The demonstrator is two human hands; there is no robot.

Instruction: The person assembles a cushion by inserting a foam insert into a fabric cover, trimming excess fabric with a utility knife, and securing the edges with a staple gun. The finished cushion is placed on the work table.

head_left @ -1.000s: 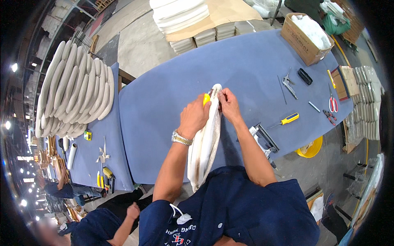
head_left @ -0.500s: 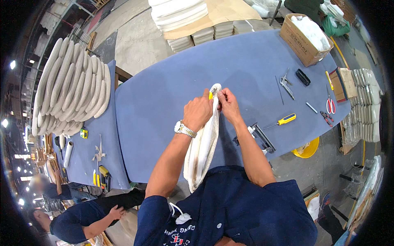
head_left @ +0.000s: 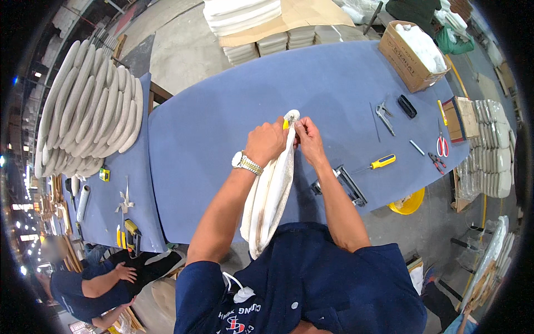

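Observation:
A long, padded piece covered in off-white fabric point(head_left: 276, 192) stands between my arms, its lower end against my shirt and its narrow tip pointing away over the table. My left hand point(head_left: 267, 142), with a watch on the wrist, is closed at the tip around a yellow tool point(head_left: 286, 123); its kind is mostly hidden by the fingers. My right hand point(head_left: 309, 141) pinches the fabric edge at the right side of the tip. Along the piece, the cover gapes and a brownish strip shows between the pale layers.
The blue table point(head_left: 222, 111) holds a staple gun point(head_left: 347, 186), yellow screwdriver point(head_left: 382, 161), air blow gun point(head_left: 384, 117), red scissors point(head_left: 442, 146), pliers point(head_left: 436, 162) and a carton of white stuffing point(head_left: 409, 61). Padded pieces point(head_left: 89, 106) are stacked left. A co-worker point(head_left: 100, 284) is at lower left.
My view has shifted slightly, so the table things sit a little further left. Both hands keep their places at the tip. The co-worker's arm has moved.

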